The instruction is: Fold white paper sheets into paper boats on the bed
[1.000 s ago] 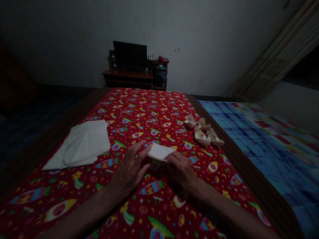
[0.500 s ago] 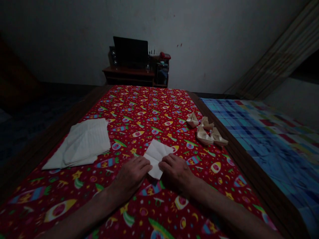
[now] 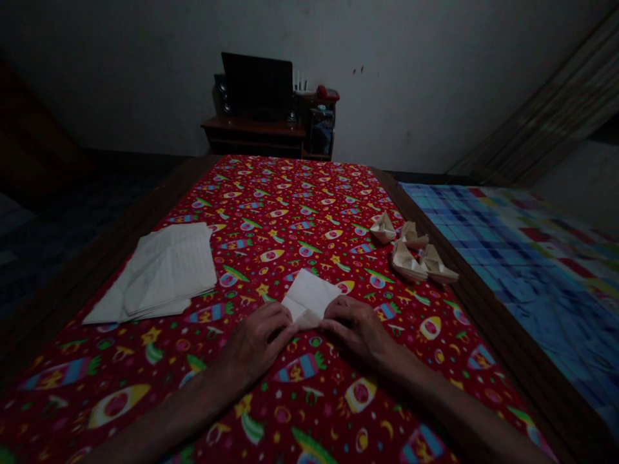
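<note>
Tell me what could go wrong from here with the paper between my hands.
Your left hand and right hand hold the creased white paper by its near side; uneven pressure might skew the fold. The light is dim, so crease lines may be hard to match. Four folded paper boats sit near the right edge of the red rocket-print cloth; a sweep of the right hand could bump them.
</note>
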`<state>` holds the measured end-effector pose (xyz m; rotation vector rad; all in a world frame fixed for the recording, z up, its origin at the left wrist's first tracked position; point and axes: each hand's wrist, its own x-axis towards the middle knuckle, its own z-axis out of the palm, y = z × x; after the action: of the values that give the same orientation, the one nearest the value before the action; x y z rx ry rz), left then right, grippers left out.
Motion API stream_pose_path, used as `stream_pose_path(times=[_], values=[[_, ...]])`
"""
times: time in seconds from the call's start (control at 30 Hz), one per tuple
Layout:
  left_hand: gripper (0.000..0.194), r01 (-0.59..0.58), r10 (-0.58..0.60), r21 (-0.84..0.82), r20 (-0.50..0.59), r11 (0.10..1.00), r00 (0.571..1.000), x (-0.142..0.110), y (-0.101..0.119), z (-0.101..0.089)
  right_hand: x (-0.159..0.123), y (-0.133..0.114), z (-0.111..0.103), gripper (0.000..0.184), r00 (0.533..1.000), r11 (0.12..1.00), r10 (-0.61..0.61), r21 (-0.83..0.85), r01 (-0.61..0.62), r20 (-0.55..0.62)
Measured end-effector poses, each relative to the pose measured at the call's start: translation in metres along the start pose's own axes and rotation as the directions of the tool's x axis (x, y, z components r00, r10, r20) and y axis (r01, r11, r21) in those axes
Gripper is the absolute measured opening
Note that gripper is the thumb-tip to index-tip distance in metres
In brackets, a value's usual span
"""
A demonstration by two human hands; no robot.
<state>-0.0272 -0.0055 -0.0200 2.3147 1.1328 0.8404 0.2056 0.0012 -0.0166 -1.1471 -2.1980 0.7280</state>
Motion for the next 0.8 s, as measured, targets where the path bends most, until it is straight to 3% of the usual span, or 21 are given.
stream_pose_path(times=[0.17,0.57,0.67,0.8], values=[[0.023,0.101,-0.102,0.086,0.005,0.991,0.995,0.003,0.001,0.005,0.0,0.0,0.01,0.021,0.998,0.993,0.032,-0.111,-0.039,-0.061],[0.003,0.061,-0.064,0.174,0.007,0.983,0.998,0.0,0.002,0.008,0.003,-0.003,0.019,0.021,0.998,0.908,0.004,-0.418,-0.029,-0.059],[0.02,0.001,-0.004,0.243,0.012,0.97,1.0,0.001,0.004,0.007,0.003,-0.003,0.021,0.019,0.997,0.884,0.002,-0.465,-0.036,-0.073],[0.034,-0.191,0.156,0.376,0.122,0.907,0.98,0.002,0.005,0.009,0.003,-0.001,0.022,0.017,0.996,0.886,-0.022,-0.463,-0.021,-0.088]])
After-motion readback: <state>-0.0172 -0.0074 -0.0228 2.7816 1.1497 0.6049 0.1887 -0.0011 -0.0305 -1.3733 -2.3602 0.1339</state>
